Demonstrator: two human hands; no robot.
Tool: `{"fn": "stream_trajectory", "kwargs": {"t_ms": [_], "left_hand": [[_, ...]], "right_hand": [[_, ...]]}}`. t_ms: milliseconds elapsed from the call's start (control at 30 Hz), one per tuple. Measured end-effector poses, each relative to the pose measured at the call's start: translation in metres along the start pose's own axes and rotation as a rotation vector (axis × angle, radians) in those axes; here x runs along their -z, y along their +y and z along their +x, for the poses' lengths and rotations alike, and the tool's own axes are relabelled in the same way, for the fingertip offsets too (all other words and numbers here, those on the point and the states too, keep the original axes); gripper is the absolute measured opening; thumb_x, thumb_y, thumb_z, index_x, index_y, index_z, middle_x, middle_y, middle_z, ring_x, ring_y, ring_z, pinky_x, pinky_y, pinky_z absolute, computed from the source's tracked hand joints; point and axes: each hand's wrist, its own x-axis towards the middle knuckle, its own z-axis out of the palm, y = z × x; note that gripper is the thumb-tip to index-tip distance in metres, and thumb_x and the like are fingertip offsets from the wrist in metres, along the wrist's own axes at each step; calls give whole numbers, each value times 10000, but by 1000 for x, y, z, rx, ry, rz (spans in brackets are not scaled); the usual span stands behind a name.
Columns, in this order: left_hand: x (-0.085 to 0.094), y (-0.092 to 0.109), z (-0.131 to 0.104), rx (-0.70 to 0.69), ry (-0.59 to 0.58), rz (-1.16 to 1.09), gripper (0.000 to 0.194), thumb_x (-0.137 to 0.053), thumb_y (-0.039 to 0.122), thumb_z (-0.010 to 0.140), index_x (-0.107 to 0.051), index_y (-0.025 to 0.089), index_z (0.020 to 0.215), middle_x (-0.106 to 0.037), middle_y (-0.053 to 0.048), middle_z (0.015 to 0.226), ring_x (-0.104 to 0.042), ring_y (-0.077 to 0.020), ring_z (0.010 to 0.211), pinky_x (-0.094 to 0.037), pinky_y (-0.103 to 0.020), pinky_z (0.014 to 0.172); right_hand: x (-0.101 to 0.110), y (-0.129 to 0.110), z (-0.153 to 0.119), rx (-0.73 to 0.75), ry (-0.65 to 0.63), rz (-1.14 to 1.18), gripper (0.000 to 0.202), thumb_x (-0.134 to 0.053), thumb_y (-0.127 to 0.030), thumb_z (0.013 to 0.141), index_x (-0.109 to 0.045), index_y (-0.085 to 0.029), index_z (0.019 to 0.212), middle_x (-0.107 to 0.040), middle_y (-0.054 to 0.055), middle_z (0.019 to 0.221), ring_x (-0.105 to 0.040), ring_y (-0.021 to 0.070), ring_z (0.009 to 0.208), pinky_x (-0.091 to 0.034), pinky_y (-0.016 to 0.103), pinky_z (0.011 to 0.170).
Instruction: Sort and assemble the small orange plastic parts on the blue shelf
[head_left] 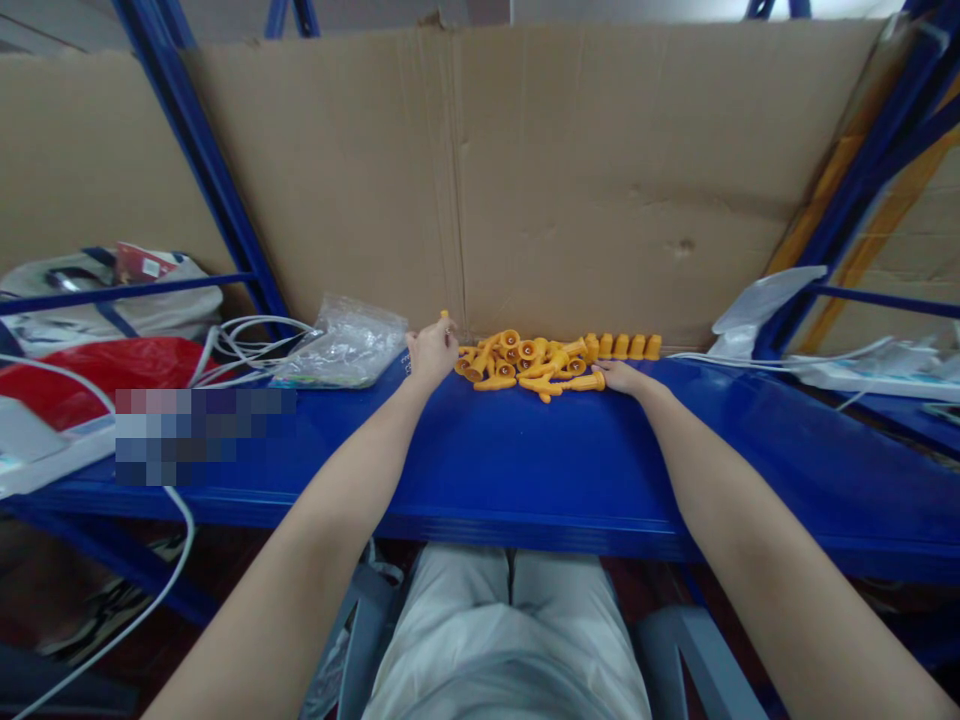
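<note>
Single head-worn view, looking forward and steeply down along both outstretched forearms to the blue shelf (525, 470), whose front edge runs across the lower middle of the frame, with the wearer's lap directly beneath. The lens faces the cardboard backing (600, 170) square-on and is wide, bowing the blue uprights (202, 170) outward at both sides; the left hand (431, 350) and right hand (622, 377) sit small near frame centre, at the far end of reach. No second view, so no overlap to record.
</note>
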Motion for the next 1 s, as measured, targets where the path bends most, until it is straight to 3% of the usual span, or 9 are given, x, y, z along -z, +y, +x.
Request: {"fn": "stream_trajectory", "kwargs": {"t_ms": [300,633,767,867,1000], "left_hand": [[-1,-21,4,129,8,-29,357,-454,192,981,-681,236,1253,-747,-123,1216,-661,-291,1189,-452,-472,1046],[-21,-50,4,191,-367,123,483,-480,297,964,-615,305,1428,-570,-101,1540,-487,-364,1446,-408,-635,1151],[-25,-53,4,156,-410,177,578,-526,313,925,-545,278,1502,-447,-122,1636,-420,-388,1493,-408,-652,1156],[-26,-55,6,150,-420,183,596,-539,325,911,-535,290,1506,-381,-113,1675,-402,-396,1503,-409,-648,1162],[-28,-58,8,163,-402,169,514,-518,300,925,-593,285,1433,-380,-101,1675,-436,-372,1485,-427,-590,1175]], "right_hand": [[3,-8,-11,-55,-56,-159,555,-626,-469,896,-660,-271,1413,-646,118,1450,-594,357,1340,-426,521,1150],[4,-12,-16,-54,-73,-222,525,-578,-462,936,-637,-289,1429,-658,112,1434,-611,347,1317,-446,511,1128],[6,-16,-19,-51,-66,-216,518,-602,-430,935,-639,-270,1426,-653,121,1441,-626,321,1301,-453,466,1121],[11,-21,-23,-47,-53,-207,467,-583,-379,937,-689,-228,1365,-711,129,1348,-662,305,1243,-496,411,1064],[21,-32,-27,-75,47,-190,363,-488,-260,957,-799,-140,1099,-779,165,1143,-710,310,1136,-536,347,970]]}}
